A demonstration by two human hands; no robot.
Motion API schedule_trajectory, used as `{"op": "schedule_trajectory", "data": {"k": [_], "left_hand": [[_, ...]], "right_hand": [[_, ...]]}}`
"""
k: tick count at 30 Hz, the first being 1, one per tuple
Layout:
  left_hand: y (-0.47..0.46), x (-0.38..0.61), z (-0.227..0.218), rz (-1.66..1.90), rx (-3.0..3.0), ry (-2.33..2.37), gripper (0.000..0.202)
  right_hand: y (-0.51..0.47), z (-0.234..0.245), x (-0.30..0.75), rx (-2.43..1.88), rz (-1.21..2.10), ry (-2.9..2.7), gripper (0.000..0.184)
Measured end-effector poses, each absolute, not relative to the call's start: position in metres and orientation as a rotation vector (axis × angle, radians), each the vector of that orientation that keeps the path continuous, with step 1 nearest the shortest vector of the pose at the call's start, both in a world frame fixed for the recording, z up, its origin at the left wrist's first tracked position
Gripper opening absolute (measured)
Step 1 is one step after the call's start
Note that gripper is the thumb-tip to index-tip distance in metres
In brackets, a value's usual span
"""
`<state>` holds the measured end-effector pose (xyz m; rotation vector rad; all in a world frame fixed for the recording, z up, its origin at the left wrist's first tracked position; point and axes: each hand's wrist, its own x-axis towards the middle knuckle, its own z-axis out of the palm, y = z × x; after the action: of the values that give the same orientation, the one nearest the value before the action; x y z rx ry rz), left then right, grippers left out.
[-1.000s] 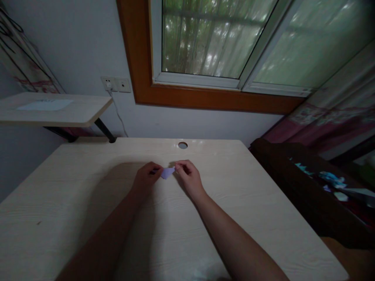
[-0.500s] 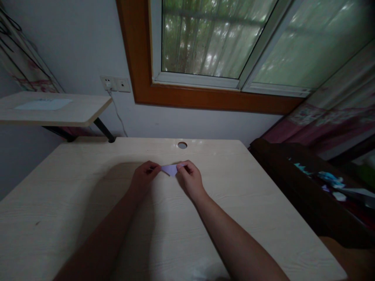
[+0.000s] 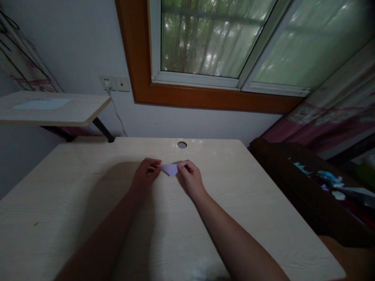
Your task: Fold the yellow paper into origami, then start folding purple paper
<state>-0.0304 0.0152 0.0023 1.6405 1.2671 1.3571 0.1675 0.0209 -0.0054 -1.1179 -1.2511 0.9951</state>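
A small pale purple folded paper [image 3: 170, 169], triangular with its point toward me, lies on the light wooden desk [image 3: 88, 187] near the far middle. My left hand [image 3: 145, 175] pinches its left corner with curled fingers. My right hand [image 3: 191, 177] pinches its right corner, fingers closed on the paper. Both forearms reach in from the near edge.
A round cable hole [image 3: 182, 144] sits in the desk just beyond the paper. A raised side shelf [image 3: 58, 111] with a white sheet [image 3: 42, 104] stands at the left. A wall socket [image 3: 115, 83] and window [image 3: 211, 39] are behind. Dark furniture [image 3: 307, 195] with clutter borders the desk's right edge.
The paper has been turned and laid flatter, now a wider triangle between my fingers. Both hands shifted slightly away from me; the left hand's fingers moved over the left corner.
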Motion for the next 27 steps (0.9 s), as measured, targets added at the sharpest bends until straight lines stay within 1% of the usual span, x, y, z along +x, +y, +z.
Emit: {"op": "schedule_trajectory", "data": {"k": [5, 8, 13, 19, 27], "left_hand": [[0.013, -0.030, 0.005, 1.134, 1.812, 1.261, 0.019], [0.012, -0.030, 0.006, 1.073, 1.886, 1.313, 0.020], [0.011, -0.028, 0.006, 1.056, 1.937, 1.320, 0.020], [0.011, -0.028, 0.008, 1.055, 1.946, 1.307, 0.021], [0.010, -0.030, 0.008, 1.103, 1.857, 1.328, 0.023]], "right_hand": [[0.018, -0.003, 0.167, -1.079, 0.943, -1.401, 0.017], [0.016, 0.002, 0.166, -1.067, 0.890, -1.495, 0.016], [0.012, 0.007, 0.164, -1.041, 0.810, -1.638, 0.009], [0.012, 0.007, 0.164, -1.030, 0.793, -1.630, 0.008], [0.016, 0.002, 0.165, -1.079, 0.821, -1.481, 0.017]]}}
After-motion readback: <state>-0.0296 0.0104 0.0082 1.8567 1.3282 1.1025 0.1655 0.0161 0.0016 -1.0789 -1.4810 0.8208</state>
